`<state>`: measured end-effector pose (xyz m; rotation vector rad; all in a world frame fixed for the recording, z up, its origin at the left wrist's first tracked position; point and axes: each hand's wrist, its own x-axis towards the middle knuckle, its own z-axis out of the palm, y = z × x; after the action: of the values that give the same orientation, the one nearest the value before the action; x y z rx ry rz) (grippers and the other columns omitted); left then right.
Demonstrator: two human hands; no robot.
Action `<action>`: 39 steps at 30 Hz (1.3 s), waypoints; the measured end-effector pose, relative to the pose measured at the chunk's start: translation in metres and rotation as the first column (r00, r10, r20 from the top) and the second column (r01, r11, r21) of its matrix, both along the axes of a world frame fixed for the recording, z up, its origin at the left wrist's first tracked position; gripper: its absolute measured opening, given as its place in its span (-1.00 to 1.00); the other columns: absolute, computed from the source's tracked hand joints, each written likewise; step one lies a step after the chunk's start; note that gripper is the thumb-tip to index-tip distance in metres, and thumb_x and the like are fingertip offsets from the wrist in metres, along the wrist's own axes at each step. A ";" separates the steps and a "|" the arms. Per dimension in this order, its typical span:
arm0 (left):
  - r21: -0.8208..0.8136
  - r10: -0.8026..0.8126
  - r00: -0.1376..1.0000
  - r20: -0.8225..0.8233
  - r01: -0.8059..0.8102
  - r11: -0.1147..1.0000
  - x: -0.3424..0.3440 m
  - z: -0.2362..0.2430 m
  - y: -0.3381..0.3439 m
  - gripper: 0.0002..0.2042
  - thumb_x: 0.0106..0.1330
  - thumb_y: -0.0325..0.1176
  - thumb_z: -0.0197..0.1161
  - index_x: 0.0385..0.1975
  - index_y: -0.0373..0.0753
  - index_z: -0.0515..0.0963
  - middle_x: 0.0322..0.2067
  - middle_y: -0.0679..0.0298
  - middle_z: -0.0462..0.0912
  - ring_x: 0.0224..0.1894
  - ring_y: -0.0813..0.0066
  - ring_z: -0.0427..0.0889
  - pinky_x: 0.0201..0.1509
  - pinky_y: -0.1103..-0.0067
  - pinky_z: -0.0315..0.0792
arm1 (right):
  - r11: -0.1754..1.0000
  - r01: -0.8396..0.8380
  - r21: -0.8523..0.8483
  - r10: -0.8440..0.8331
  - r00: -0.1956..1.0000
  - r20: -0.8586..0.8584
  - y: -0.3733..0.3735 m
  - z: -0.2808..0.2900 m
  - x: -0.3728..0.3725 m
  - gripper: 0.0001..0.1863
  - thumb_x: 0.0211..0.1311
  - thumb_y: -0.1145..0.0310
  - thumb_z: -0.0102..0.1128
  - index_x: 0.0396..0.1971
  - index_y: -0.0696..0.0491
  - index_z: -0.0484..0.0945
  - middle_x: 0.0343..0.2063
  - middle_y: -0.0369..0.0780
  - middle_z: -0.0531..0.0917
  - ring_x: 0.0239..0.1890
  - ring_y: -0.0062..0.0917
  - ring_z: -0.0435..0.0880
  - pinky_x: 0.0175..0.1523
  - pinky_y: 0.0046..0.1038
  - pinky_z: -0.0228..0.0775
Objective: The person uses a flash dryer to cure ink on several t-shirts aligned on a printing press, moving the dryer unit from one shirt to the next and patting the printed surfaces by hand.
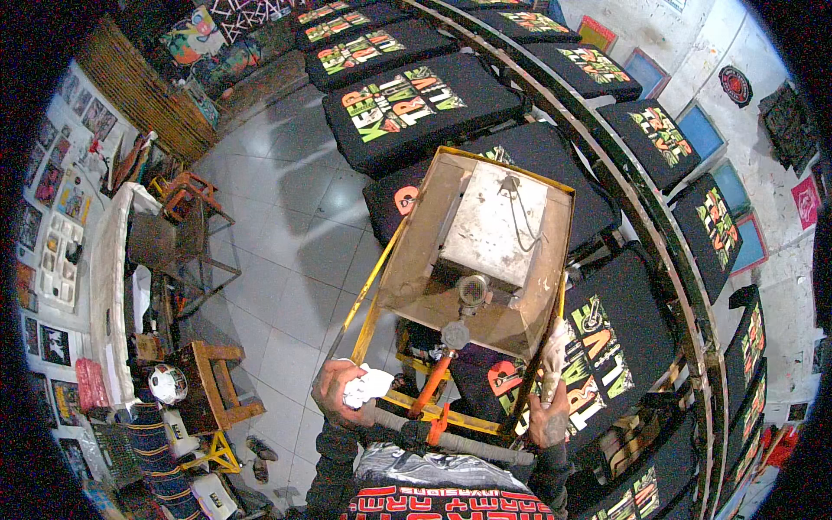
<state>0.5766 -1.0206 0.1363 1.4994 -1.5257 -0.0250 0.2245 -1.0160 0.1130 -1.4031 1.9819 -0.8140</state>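
My left hand [338, 394] is closed on a crumpled white cloth [369, 386], against the lower left of a yellow metal frame [368, 286]. My right hand [548, 414] grips a pale wrapped handle [551, 360] on the frame's right side. Between and beyond my hands, the frame carries a rusty metal hood [412, 269] with a pale metal box [494, 225] on top and a round fitting [472, 293]. An orange post [431, 387] runs down from it toward me. The hood overlaps black printed T-shirts [589, 364] stretched on boards.
More printed shirts [390, 113] line both sides of a curved metal rail [624, 143]. Coloured screen frames [702, 130] lean on the right wall. On the left are a wooden chair [195, 221], a stool [225, 386], a ball [169, 383], a long bench [134, 303] and sandals [258, 459] on the tiles.
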 end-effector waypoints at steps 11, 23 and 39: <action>-0.003 -0.025 1.000 -0.009 0.025 1.000 -0.001 0.008 -0.002 -0.68 -0.04 -0.12 0.43 -0.37 -0.15 0.55 -0.43 0.20 0.59 -0.35 0.20 0.61 -0.30 0.39 0.51 | 1.000 -0.002 -0.019 0.003 0.998 0.055 -0.003 0.004 0.001 -0.46 0.05 0.42 0.20 0.06 0.29 0.35 -0.26 0.13 0.59 -0.21 -0.02 0.59 -0.06 -0.17 0.42; 0.000 -0.016 1.000 0.002 0.016 1.000 -0.002 0.007 -0.002 -0.66 -0.03 -0.10 0.40 -0.36 -0.17 0.55 -0.43 0.19 0.58 -0.36 0.20 0.61 -0.31 0.39 0.51 | 0.997 0.039 -0.060 -0.036 0.998 0.055 -0.003 0.007 0.005 -0.48 0.03 0.39 0.24 0.00 0.34 0.41 -0.29 0.10 0.62 -0.25 -0.13 0.62 -0.09 -0.24 0.43; 0.013 -0.037 0.999 -0.019 0.038 0.999 0.001 0.005 -0.002 -0.64 -0.10 -0.15 0.43 -0.34 -0.16 0.54 -0.41 0.20 0.58 -0.35 0.22 0.60 -0.28 0.39 0.51 | 0.999 0.011 -0.030 -0.008 0.996 0.093 -0.003 0.006 0.003 -0.45 0.04 0.43 0.20 0.08 0.25 0.33 -0.24 0.15 0.61 -0.18 0.04 0.61 -0.05 -0.11 0.44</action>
<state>0.5772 -1.0222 0.1416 1.4769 -1.5415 -0.0708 0.2275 -1.0191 0.1186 -1.3486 1.9144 -0.9016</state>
